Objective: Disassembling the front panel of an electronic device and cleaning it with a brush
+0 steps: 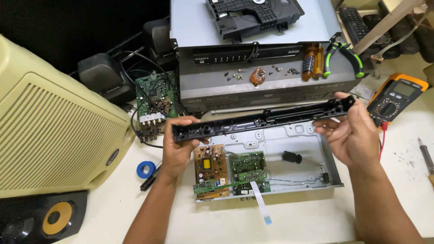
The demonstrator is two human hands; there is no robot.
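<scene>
With our left hand (pixel 181 140) and right hand (pixel 350 133) we grip both ends of the long black plastic front panel (pixel 262 119), lifted above the open grey metal chassis (pixel 289 149), which probably next needs careful putting aside.

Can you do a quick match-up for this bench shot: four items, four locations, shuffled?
Items:
1. black front panel
2. blue tape roll
3. orange multimeter
4. green-handled pliers

Places:
A. on the white bench beside the cream speaker grille
B. held by its ends in the left hand and right hand, above the open chassis
C. on top of the stacked grey player, next to the screwdrivers
D. at the bench's right side, past the right hand

Pairs: 1-B, 2-A, 3-D, 4-C
</scene>
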